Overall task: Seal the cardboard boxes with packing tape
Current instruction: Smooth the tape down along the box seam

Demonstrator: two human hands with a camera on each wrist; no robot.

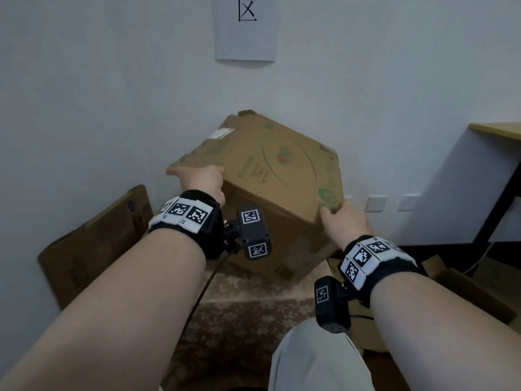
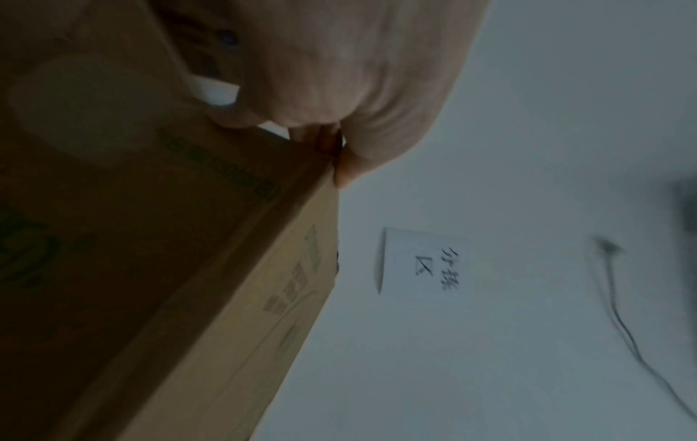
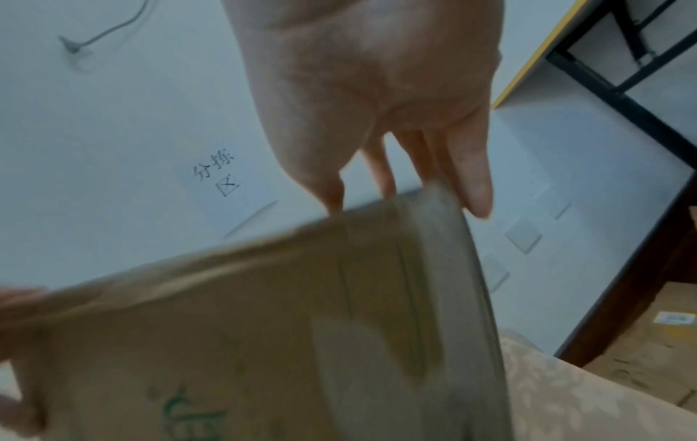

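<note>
A brown cardboard box point(image 1: 267, 165) with green print stands tilted on one lower edge on a patterned cushion point(image 1: 248, 306). My left hand point(image 1: 197, 179) grips its upper left corner, and in the left wrist view the fingers point(image 2: 339, 89) curl over the box edge point(image 2: 150, 238). My right hand point(image 1: 344, 221) holds the right corner with the thumb on the printed face. In the right wrist view the fingers point(image 3: 377, 104) reach behind the blurred box point(image 3: 226, 328). No packing tape is in view.
A flattened carton point(image 1: 93, 244) leans on the wall at the left. More cardboard point(image 1: 465, 286) lies on the floor at the right, under a table point(image 1: 496, 131) with black legs. A paper sign point(image 1: 245, 26) hangs on the wall. My knee point(image 1: 315, 359) is near the cushion.
</note>
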